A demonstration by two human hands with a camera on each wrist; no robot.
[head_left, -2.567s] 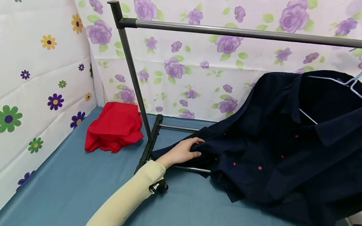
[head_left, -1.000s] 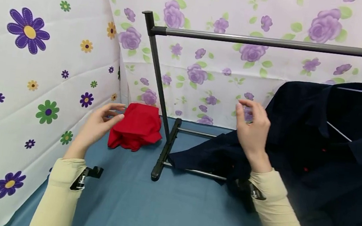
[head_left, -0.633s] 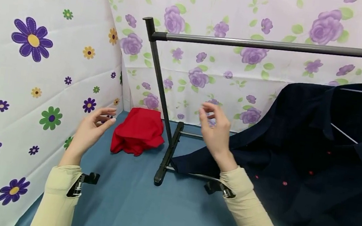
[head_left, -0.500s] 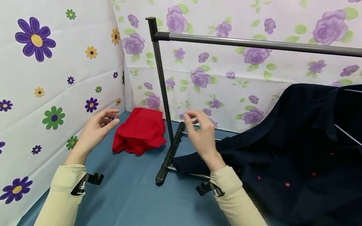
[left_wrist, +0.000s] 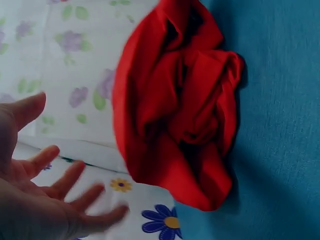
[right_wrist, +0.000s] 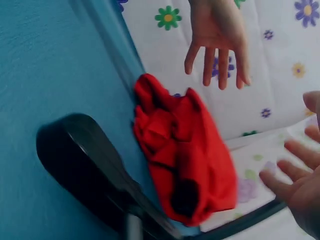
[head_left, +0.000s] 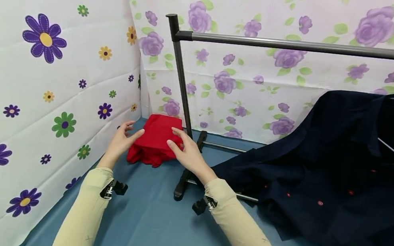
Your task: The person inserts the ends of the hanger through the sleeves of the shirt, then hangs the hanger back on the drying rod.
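A crumpled red cloth (head_left: 157, 139) lies in the back left corner of the blue surface. On its left, my left hand (head_left: 120, 143) is held with fingers spread and slightly bent, holding nothing. My right hand (head_left: 188, 152) is at the cloth's right side in the head view, fingers parted and empty. In the left wrist view the cloth (left_wrist: 175, 110) has loose folds, with a gap between it and my left hand (left_wrist: 55, 195). The right wrist view shows the cloth (right_wrist: 185, 155) between my left hand (right_wrist: 217, 40) and my right hand (right_wrist: 300, 185).
A dark rack with a horizontal bar (head_left: 299, 45) stands behind my right hand; its black foot (head_left: 180, 187) is close to that forearm. On the right hangs a navy shirt (head_left: 336, 169) with red buttons, one sleeve reaching toward the foot. Flowered sheets (head_left: 221, 101) line the back and left.
My right hand has come away from the navy shirt and moved left to the red cloth. My left hand, earlier at the shirt's sleeve, is beside the cloth. The head view has turned left.
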